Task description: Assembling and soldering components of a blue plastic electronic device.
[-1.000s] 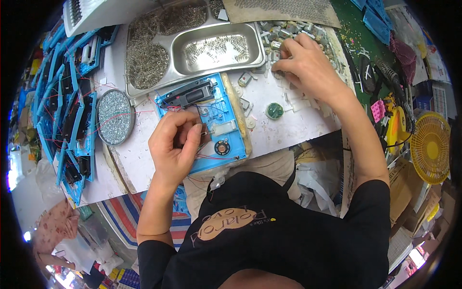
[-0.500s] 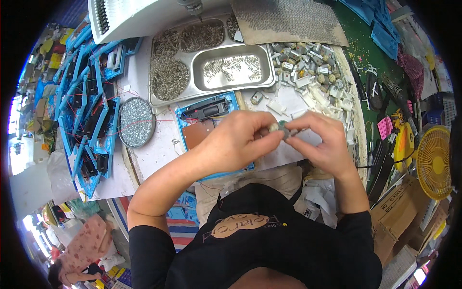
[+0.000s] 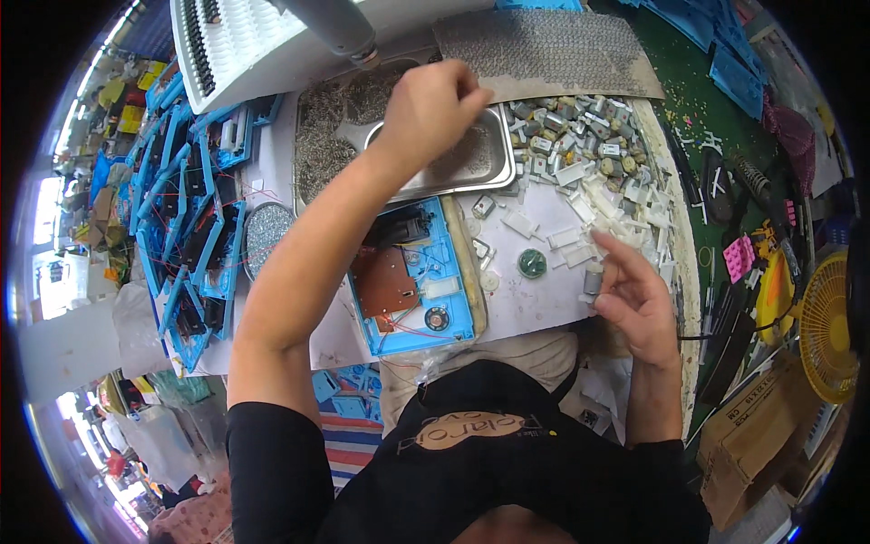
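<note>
My left hand (image 3: 435, 109) reaches over the steel compartment tray (image 3: 504, 172). Its fingers are curled together near the tray's far right edge, and whatever is between the fingertips is hidden. Beneath it, the compartments hold many small metal springs (image 3: 319, 154). My right hand (image 3: 642, 304) is over the table's right side, pinching a small motor (image 3: 594, 278) between thumb and fingers. Between the hands lies a small round green piece (image 3: 532, 263). An open blue casing (image 3: 420, 337), with a brown circuit board (image 3: 385, 283) and a round speaker (image 3: 437, 317), sits before me.
Loose small motors (image 3: 580, 122) and white plastic parts (image 3: 625, 213) heap up at the right. A textured sheet (image 3: 544, 54) lies behind the tray. Wired blue casings (image 3: 181, 199) pile up on the left, beside a round dish of metallic bits (image 3: 268, 227). A tool head (image 3: 349, 41) hangs above.
My hands have parted from over the white table. The left has moved up and away over the tray; the right has drawn down and to the right with the motor.
</note>
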### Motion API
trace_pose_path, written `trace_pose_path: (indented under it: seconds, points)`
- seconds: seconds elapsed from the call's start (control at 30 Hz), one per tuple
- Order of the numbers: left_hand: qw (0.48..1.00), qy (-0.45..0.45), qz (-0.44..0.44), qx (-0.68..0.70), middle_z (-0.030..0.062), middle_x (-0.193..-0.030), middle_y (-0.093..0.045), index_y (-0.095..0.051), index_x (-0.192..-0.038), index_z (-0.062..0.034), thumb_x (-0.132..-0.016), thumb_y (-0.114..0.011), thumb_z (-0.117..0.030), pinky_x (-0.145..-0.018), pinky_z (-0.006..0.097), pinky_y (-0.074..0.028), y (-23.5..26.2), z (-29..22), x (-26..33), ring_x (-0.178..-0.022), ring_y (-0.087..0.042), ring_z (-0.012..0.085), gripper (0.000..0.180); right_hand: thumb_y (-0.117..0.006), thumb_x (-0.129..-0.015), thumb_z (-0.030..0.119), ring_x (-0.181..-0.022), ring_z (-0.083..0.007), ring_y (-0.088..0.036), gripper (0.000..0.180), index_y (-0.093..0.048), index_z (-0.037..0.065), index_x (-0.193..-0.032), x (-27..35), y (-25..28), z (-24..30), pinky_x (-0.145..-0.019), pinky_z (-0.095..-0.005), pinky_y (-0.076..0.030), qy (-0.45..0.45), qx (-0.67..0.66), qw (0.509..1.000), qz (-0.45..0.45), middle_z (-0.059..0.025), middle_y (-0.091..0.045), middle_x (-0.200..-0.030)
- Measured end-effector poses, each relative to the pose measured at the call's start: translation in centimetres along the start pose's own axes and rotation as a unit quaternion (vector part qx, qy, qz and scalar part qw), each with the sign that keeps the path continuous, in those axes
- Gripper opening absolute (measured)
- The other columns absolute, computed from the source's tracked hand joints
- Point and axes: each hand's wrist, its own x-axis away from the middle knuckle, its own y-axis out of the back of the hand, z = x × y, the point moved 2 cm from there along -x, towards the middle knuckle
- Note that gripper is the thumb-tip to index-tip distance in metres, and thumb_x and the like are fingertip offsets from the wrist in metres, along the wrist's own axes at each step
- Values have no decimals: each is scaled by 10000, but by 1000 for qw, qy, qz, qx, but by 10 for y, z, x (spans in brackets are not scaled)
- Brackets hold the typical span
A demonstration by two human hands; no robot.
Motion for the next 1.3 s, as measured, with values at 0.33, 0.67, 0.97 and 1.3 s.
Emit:
trace_pose_path:
  seconds: [0.33, 0.67, 0.97, 1.3]
  points:
    - [985, -22, -38, -168, 165, -881, -733, -723, -921, -55, -866, -719, -282, -752, 475, -563, -18, 4, -23, -828, -709, 371, 233, -693, -889, -29, -814, -44, -497, 482, -561, -36, -1352, 4, 5, 0, -731, -181, -395, 14, 30, 999, 9, 16, -531, -891]
    - [978, -149, -137, -43, 194, -854, -702, -611, -964, -7, -915, -682, -137, -684, 440, -559, 8, -20, -14, -765, -701, 375, 156, -660, -887, -20, -681, -49, -496, 403, -630, 37, -1284, -19, -3, -7, -624, -212, -414, 45, 273, 960, -40, 26, -564, -795]
    - [889, 200, 98, 400, 53, -882, -701, -705, -1081, 17, -913, -707, 7, -660, 209, -524, 65, -70, 177, -749, -653, 67, 168, -667, -839, 16, -610, -92, -542, 370, -670, 64, -1205, -49, -21, -14, -589, -261, -441, 29, 513, 857, 45, -25, -571, -679]
    - [884, 166, -18, 436, 102, -961, -704, -710, -976, 11, -844, -710, 82, -721, 279, -596, 44, -68, 249, -836, -702, 174, 150, -709, -827, 11, -671, -38, -514, 420, -654, 49, -1242, -49, -23, -7, -619, -203, -410, -38, 392, 918, 49, 34, -556, -719]
